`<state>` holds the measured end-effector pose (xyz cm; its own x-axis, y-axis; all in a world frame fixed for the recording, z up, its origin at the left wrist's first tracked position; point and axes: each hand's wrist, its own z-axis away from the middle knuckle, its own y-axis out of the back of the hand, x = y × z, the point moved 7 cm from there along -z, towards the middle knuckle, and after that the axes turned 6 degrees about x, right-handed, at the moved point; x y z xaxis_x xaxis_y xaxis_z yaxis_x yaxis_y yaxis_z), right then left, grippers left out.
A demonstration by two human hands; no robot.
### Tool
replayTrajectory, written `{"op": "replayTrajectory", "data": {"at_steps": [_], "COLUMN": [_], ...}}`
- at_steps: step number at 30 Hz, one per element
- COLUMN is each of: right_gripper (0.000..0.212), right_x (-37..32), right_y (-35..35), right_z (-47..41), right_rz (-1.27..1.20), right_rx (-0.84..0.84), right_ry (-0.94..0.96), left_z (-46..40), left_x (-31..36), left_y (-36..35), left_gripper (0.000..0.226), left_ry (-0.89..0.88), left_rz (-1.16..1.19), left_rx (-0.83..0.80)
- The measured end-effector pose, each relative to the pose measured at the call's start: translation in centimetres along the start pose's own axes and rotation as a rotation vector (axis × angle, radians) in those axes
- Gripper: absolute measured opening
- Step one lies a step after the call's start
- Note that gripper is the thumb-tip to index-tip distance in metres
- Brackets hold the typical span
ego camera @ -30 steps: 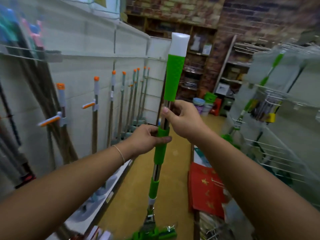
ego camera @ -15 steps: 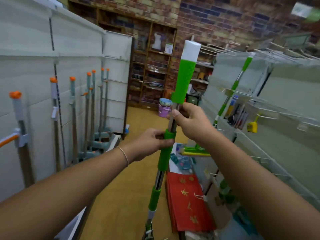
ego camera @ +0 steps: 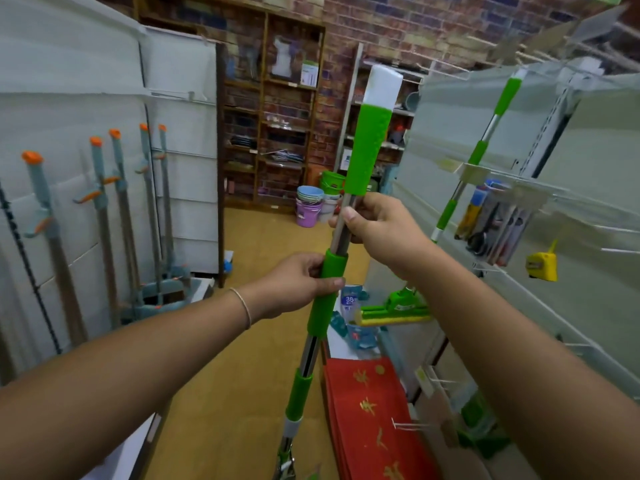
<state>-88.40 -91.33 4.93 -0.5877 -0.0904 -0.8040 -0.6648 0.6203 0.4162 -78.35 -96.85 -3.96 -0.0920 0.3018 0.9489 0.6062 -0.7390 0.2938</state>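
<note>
Left hand (ego camera: 294,285) at mid-frame curls its fingers in a grip; right hand (ego camera: 381,230), just up-right of it, pinches with thumb and fingers.

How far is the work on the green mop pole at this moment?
Done: the mop pole is held nearly upright in the aisle. In hand: left hand grips the green collar, right hand holds the steel tube above it. Left, probably: setting the length and locking it.
</note>
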Motion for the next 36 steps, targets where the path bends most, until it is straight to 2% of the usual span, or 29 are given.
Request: {"op": "replayTrajectory", "data": {"at_steps": [7, 12, 18, 22, 29, 36], "right_gripper": [0.010, 0.039, 0.023, 0.028, 0.021, 0.023], "right_x": [5.7, 8.6, 11.3, 13.6, 17.3, 20.2], "right_y": [1.4, 3.0, 3.9, 3.7, 4.5, 7.5], "right_z": [-11.1, -16.8, -23.9, -29.0, -38.1, -43.4], "right_rz": [0.029, 0.036, 0.042, 0.054, 0.123, 0.199], "right_rx": [0.004, 0.169, 0.305, 0.408, 0.539, 0.669], "right_ry": [-0.022, -0.016, 0.011, 0.008, -0.045, -0.085], "left_z": [-12.7, -20.6, -30.9, -37.7, -48.7, -56.8], "left_x": [-1.2, -2.3, -3.8, -4.7, -4.2, -3.5], "left_y": [1.0, 1.0, 1.8, 2.8, 3.6, 1.5], "left_gripper": [0.025, 0.023, 0.017, 0.022, 0.020, 0.015], "left_ry": [-0.030, -0.058, -0.103, -0.139, -0.244, -0.272], "left_rz": [-0.059, -0.074, -0.031, 0.018, 0.149, 0.329], "left_rx": [0.014, 0.008, -0.018, -0.103, -0.289, -0.308]}}
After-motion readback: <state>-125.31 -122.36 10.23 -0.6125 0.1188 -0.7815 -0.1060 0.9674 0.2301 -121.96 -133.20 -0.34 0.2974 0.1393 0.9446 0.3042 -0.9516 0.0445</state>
